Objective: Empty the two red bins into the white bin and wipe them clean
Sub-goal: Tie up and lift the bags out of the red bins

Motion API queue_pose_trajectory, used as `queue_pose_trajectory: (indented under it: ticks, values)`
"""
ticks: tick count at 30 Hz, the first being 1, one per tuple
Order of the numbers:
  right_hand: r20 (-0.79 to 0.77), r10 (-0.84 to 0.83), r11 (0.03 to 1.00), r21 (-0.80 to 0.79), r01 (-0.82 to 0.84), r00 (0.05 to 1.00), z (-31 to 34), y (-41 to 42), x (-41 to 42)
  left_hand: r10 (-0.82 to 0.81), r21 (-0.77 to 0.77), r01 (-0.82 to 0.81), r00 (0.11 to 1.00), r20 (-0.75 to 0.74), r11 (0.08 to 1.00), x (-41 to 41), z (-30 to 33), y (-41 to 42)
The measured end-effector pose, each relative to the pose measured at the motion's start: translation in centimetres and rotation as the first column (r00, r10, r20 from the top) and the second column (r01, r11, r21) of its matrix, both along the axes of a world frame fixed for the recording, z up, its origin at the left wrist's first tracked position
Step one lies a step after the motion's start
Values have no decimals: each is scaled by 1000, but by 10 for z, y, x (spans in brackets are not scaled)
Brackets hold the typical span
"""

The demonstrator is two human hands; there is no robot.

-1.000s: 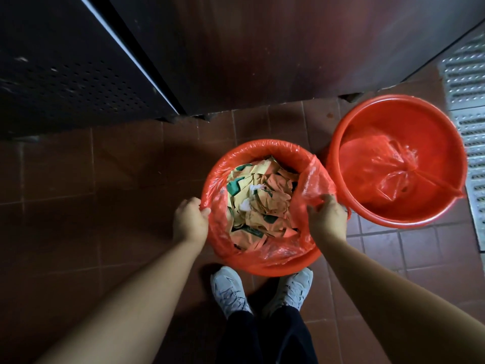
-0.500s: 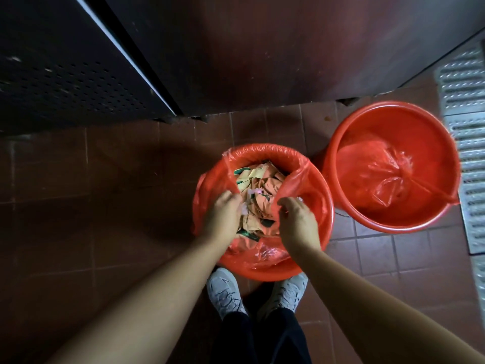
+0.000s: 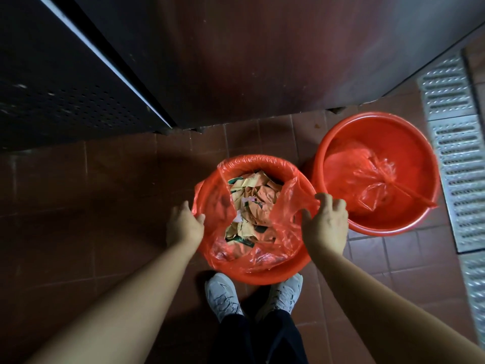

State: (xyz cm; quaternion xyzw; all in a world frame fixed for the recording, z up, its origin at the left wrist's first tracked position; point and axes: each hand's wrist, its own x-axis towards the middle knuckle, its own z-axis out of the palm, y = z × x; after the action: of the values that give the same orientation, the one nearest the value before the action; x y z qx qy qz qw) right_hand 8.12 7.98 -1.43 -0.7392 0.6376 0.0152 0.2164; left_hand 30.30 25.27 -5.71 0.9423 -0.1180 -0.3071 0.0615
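the near red bin [image 3: 265, 271] stands on the tiled floor [image 3: 105, 206] right in front of the person's white shoes [image 3: 223, 298], lined with a thin red plastic bag [image 3: 217, 206] whose mouth is partly pulled off the rim and slumped inward. inside lies a heap of crumpled paper scraps [image 3: 254, 206], yellow, orange and green. the left hand [image 3: 185, 227] sits at the bin's left side, its grip pinching the loose bag edge. the right hand [image 3: 328, 224] is at the bin's right side with fingers spread and arched over the rim; its grip looks apart, touching bag or rim at most, and i cannot tell which.

just beside this bin on its right, rims near touching, stands the second red bin [image 3: 341, 143], holding a knotted red bag [image 3: 367, 185] at its bottom. the white bin is not in view.

judging by the load, the paper is light and the bag soft, slippery and easy to tear, so gathering the mouth in both hands and lifting by the bunched neck seems safest. the bin itself looks like stiff plastic, best taken by its rolled rim.
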Motion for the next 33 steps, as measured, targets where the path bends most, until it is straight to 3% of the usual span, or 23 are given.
queue_pose_trajectory:
  ticks: [3, 6, 11, 13, 16, 20, 26, 30, 33]
  values:
    - [-173, -168, 977, 102, 188, 971, -8, -14, -10, 60, -27, -61, 997, -38, 998, 8, -8, -1]
    - [-194, -308, 890, 285, 354, 931, -22, -24, -22, 76, -30, -76, 997, -15, 997, 9, -12, -2]
    - [-55, -423, 833, 369, 412, 905, -20, -23, -22, 214, -124, -218, 976, -44, 968, 9, -2, -8]
    - [42, -456, 825, 394, 405, 889, -10, -19, -15, 314, -241, -346, 936, -160, 907, 6, 14, -16]
    - [208, -482, 818, 456, 352, 851, 17, -18, 0, 418, -359, -562, 813, -405, 745, -2, 48, -34]
    - [364, -499, 807, 525, 269, 787, 61, -25, 20, 307, -427, -518, 828, -469, 741, -3, 100, -53]
    - [467, -538, 768, 615, 179, 702, 105, -34, 35, 117, -513, -373, 879, -463, 773, -3, 158, -64]
    - [520, -568, 715, 696, 70, 638, 122, -32, 29, 10, -513, -364, 823, -569, 777, -14, 192, -66]
    - [514, -674, 615, 789, 17, 531, 124, -28, 19, 21, -422, -418, 731, -682, 804, -24, 208, -64]
